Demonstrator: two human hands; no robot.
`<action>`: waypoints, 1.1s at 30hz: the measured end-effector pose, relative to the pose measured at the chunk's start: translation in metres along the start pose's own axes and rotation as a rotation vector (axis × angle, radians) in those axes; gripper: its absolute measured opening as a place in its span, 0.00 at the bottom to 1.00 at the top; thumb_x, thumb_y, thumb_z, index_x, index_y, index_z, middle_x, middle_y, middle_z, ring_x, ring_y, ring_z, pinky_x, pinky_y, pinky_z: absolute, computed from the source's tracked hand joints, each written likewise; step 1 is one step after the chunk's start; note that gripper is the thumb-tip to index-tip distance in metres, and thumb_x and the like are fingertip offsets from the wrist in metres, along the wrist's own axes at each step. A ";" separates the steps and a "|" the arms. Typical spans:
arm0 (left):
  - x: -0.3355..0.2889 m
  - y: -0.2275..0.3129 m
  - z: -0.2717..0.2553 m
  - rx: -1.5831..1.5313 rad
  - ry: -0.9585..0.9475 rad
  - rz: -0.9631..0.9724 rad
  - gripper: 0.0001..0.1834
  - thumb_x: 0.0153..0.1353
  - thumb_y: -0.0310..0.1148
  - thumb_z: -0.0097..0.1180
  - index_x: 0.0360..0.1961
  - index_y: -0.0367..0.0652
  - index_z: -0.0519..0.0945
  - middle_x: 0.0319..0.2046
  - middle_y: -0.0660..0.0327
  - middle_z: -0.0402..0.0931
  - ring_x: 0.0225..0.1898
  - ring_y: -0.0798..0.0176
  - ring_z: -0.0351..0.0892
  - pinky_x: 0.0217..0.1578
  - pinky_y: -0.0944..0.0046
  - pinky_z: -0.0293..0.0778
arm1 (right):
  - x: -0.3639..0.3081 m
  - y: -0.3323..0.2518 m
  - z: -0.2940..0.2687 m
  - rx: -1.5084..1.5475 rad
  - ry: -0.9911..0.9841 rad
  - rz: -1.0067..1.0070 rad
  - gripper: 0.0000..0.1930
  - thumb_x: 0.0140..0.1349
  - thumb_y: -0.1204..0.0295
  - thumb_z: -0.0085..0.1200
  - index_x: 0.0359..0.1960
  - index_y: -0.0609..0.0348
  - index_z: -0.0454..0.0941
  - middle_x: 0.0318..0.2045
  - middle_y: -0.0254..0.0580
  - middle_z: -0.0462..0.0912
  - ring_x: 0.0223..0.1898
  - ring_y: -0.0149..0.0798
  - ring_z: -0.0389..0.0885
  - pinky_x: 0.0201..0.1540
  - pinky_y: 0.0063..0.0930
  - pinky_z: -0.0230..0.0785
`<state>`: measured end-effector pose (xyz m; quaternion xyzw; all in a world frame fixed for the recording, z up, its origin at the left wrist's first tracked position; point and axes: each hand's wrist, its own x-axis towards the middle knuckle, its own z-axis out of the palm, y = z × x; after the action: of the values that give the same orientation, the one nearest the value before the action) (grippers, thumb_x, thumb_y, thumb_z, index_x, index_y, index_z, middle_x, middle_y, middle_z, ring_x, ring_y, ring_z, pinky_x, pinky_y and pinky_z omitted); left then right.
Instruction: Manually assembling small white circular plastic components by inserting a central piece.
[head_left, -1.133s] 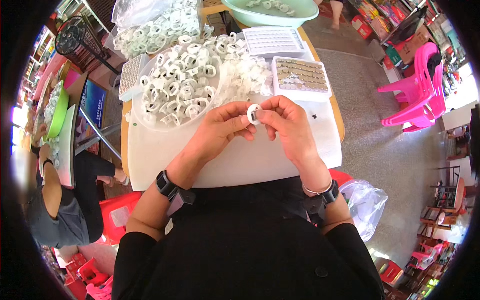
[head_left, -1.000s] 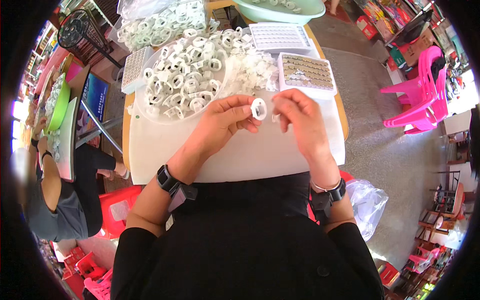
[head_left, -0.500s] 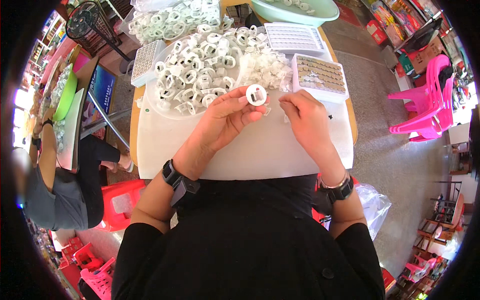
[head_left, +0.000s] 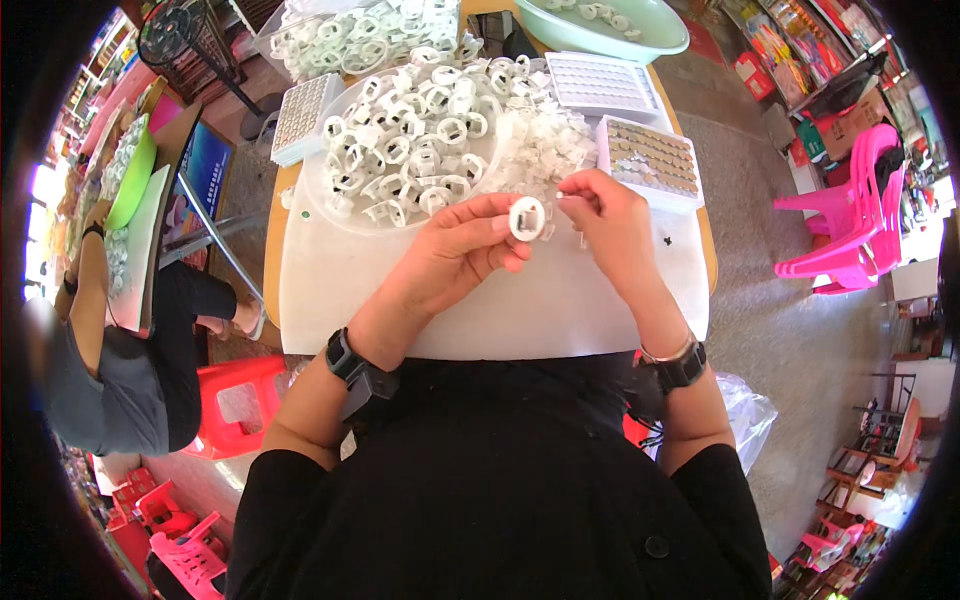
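In my left hand (head_left: 440, 258) a round white plastic part (head_left: 527, 219) is pinched between thumb and fingers, its flat face with a dark rectangular slot turned up. To the right of it, my right hand (head_left: 615, 222) is closed in a pinch, thumb against forefinger. A tiny whitish piece shows at those fingertips, too small to name. Beyond the hands lies a heap of similar white plastic parts (head_left: 400, 150) on a round clear tray (head_left: 318, 205). Beside it is a pile of small translucent plastic pieces (head_left: 540, 150). A few translucent bits lie near the fingertips.
A white box of flat round discs (head_left: 650, 160) stands at the right, a white tray (head_left: 605, 82) behind it. More stacked trays (head_left: 300, 118) sit at the left. A pale green basin (head_left: 610, 32) is at the back. Another person (head_left: 120, 370) works at the left.
The view has shifted slightly. My left hand has brought the round part a little right and nearer, tilting it somewhat. The right hand stays in a pinch, with a tiny whitish piece now visible.
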<state>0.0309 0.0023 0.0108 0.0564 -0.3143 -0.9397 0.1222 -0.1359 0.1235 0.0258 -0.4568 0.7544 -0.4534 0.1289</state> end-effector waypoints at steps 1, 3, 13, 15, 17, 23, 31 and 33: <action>-0.001 -0.001 0.001 0.060 0.042 -0.040 0.16 0.63 0.26 0.50 0.51 0.31 0.71 0.39 0.56 0.77 0.36 0.63 0.80 0.37 0.68 0.79 | -0.004 -0.009 -0.005 0.248 -0.056 0.206 0.07 0.56 0.78 0.53 0.37 0.61 0.78 0.25 0.36 0.79 0.25 0.29 0.76 0.28 0.24 0.69; 0.002 -0.003 0.003 0.076 0.058 -0.051 0.16 0.63 0.26 0.50 0.51 0.31 0.71 0.39 0.56 0.77 0.36 0.64 0.80 0.38 0.67 0.78 | -0.013 -0.009 -0.015 0.447 -0.076 0.212 0.08 0.57 0.78 0.53 0.39 0.61 0.78 0.25 0.33 0.78 0.25 0.25 0.74 0.29 0.21 0.68; 0.005 -0.008 0.003 0.114 0.060 -0.103 0.16 0.64 0.28 0.50 0.51 0.30 0.71 0.39 0.55 0.77 0.36 0.64 0.79 0.40 0.66 0.76 | -0.032 -0.025 -0.007 0.492 -0.043 0.159 0.07 0.58 0.79 0.54 0.38 0.62 0.79 0.26 0.33 0.78 0.27 0.24 0.73 0.30 0.18 0.67; 0.005 -0.008 0.002 0.100 0.052 -0.106 0.16 0.65 0.28 0.50 0.51 0.31 0.71 0.39 0.55 0.77 0.36 0.64 0.79 0.41 0.66 0.76 | -0.032 -0.022 -0.002 0.410 0.002 0.052 0.07 0.58 0.79 0.55 0.38 0.62 0.79 0.27 0.34 0.78 0.27 0.25 0.74 0.30 0.19 0.67; 0.005 -0.008 0.002 0.087 0.041 -0.110 0.16 0.65 0.28 0.50 0.51 0.31 0.71 0.40 0.55 0.77 0.36 0.65 0.79 0.41 0.66 0.76 | -0.032 -0.021 0.000 0.329 0.043 -0.055 0.07 0.57 0.80 0.55 0.37 0.62 0.79 0.28 0.36 0.79 0.27 0.27 0.74 0.30 0.20 0.67; 0.006 -0.009 0.000 0.050 0.002 -0.097 0.15 0.65 0.28 0.49 0.51 0.32 0.70 0.39 0.57 0.76 0.38 0.66 0.78 0.43 0.67 0.75 | -0.029 -0.028 0.001 0.204 0.129 -0.191 0.05 0.56 0.81 0.56 0.35 0.62 0.79 0.28 0.39 0.78 0.27 0.29 0.75 0.29 0.21 0.67; 0.006 -0.011 -0.001 0.081 0.037 -0.086 0.15 0.65 0.28 0.50 0.51 0.33 0.70 0.40 0.57 0.76 0.39 0.66 0.78 0.43 0.68 0.76 | -0.027 -0.039 -0.001 0.264 -0.011 0.009 0.03 0.57 0.79 0.57 0.31 0.64 0.77 0.26 0.36 0.80 0.27 0.26 0.76 0.31 0.19 0.69; 0.006 -0.011 -0.001 0.095 0.033 -0.089 0.15 0.65 0.28 0.50 0.51 0.33 0.70 0.39 0.57 0.76 0.39 0.66 0.79 0.43 0.68 0.76 | -0.025 -0.036 -0.001 0.336 -0.031 0.033 0.03 0.57 0.79 0.57 0.31 0.64 0.77 0.26 0.35 0.80 0.28 0.25 0.77 0.32 0.18 0.69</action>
<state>0.0228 0.0087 0.0035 0.0915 -0.3536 -0.9273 0.0825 -0.1021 0.1383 0.0492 -0.4235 0.6732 -0.5639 0.2222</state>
